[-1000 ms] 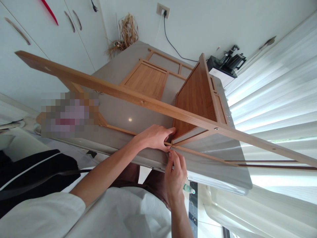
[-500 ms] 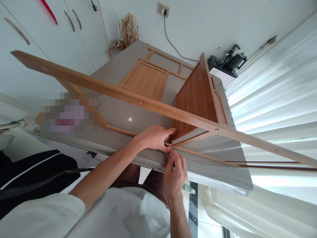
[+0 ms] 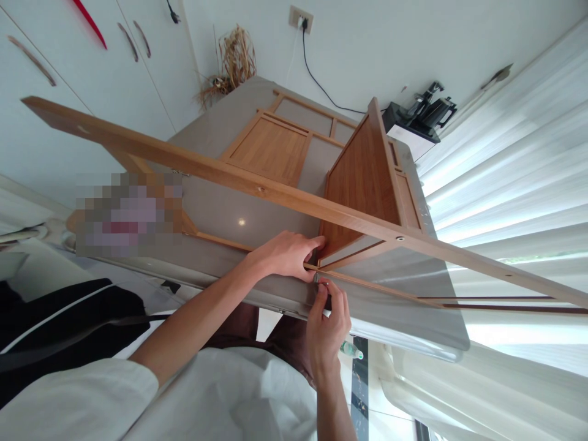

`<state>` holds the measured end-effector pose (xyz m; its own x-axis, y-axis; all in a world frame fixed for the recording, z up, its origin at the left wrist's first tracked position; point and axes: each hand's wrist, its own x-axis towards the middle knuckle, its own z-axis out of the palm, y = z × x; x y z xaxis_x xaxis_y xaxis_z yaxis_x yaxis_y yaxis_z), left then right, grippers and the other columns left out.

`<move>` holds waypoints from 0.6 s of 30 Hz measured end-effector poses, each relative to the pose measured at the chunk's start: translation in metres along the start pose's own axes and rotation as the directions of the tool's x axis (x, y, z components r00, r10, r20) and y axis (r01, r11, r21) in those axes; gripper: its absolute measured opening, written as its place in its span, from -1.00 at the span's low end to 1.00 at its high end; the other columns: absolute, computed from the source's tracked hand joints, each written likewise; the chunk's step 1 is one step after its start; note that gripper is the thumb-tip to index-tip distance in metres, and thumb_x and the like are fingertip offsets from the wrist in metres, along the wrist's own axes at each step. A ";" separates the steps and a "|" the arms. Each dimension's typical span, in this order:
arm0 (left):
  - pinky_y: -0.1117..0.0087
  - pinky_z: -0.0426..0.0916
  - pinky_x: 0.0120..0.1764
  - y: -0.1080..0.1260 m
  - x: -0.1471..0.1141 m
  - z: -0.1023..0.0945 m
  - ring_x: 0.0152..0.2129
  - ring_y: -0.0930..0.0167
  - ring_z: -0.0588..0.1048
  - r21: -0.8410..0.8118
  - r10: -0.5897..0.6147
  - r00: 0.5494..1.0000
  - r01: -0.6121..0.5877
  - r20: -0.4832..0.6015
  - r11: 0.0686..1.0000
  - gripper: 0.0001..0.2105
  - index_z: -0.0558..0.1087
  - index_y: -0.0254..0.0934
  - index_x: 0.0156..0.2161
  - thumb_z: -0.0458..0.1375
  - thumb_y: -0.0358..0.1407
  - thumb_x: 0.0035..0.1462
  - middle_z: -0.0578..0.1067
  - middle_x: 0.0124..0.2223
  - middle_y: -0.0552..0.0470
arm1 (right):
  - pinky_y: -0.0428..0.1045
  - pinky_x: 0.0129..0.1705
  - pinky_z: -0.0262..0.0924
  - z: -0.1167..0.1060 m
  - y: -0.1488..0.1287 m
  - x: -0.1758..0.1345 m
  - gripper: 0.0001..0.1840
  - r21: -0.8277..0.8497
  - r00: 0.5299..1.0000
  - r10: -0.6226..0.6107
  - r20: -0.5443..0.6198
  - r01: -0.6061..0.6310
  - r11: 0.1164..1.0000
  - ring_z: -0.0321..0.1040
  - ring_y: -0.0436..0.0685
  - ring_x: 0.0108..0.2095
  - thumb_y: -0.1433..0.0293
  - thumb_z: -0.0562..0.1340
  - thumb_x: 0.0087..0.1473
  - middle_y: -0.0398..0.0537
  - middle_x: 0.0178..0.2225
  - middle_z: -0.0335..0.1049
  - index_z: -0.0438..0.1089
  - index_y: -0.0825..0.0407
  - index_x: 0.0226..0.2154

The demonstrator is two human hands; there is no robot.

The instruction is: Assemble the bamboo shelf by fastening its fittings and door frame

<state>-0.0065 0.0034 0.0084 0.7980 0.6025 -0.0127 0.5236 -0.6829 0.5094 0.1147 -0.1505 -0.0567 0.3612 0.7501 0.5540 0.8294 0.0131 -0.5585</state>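
My left hand (image 3: 290,256) is closed around the lower rail of the wooden frame (image 3: 294,199), where an upright wooden panel (image 3: 361,174) meets it; one finger reaches against the panel. Just below, my right hand (image 3: 329,321) pinches a small metal fastener (image 3: 316,278) between thumb and fingertips. The fastener points up at the rail, close by my left thumb. Whether it sits in a hole cannot be seen. The frame's long upper bar crosses above both hands, with several holes along it.
The frame stands on a grey-covered table (image 3: 215,205). Another wooden panel (image 3: 269,147) lies flat behind it. At the back right is a black appliance (image 3: 413,119); dried stalks (image 3: 236,58) stand at the back left. A plastic bottle (image 3: 351,350) is on the floor.
My right hand has shifted slightly down and right from the rail, and more of the metal fastener shows. My left hand keeps its hold on the frame.
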 end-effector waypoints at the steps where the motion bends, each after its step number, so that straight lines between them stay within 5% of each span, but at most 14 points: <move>1: 0.35 0.20 -0.45 0.000 0.000 0.000 -0.43 0.31 0.58 -0.001 0.005 1.000 -0.005 -0.004 1.000 -0.64 0.32 -0.11 -0.13 0.25 -0.07 -0.01 0.61 -0.34 0.17 | -0.05 -0.08 0.34 0.000 0.000 0.000 -0.80 0.001 1.000 -0.003 0.003 0.003 1.000 0.46 0.03 -0.15 0.45 0.16 0.32 -0.05 -0.18 0.51 0.44 0.00 -0.06; 18: 0.35 0.16 -0.47 -0.001 0.001 -0.002 -0.43 0.31 0.57 -0.022 0.008 1.000 -0.008 0.022 1.000 -0.64 0.31 -0.11 -0.12 0.25 -0.07 0.02 0.60 -0.34 0.17 | 0.00 -0.06 0.35 0.001 0.007 -0.009 -0.68 -0.058 0.985 -0.157 0.074 0.162 0.985 0.44 0.06 -0.10 0.50 0.15 0.31 -0.02 -0.11 0.49 0.44 -0.08 0.05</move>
<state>-0.0070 0.0050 0.0092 0.8087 0.5875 -0.0274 0.5108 -0.6785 0.5280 0.1172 -0.1561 -0.0662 0.1935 0.7856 0.5877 0.9000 0.0963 -0.4250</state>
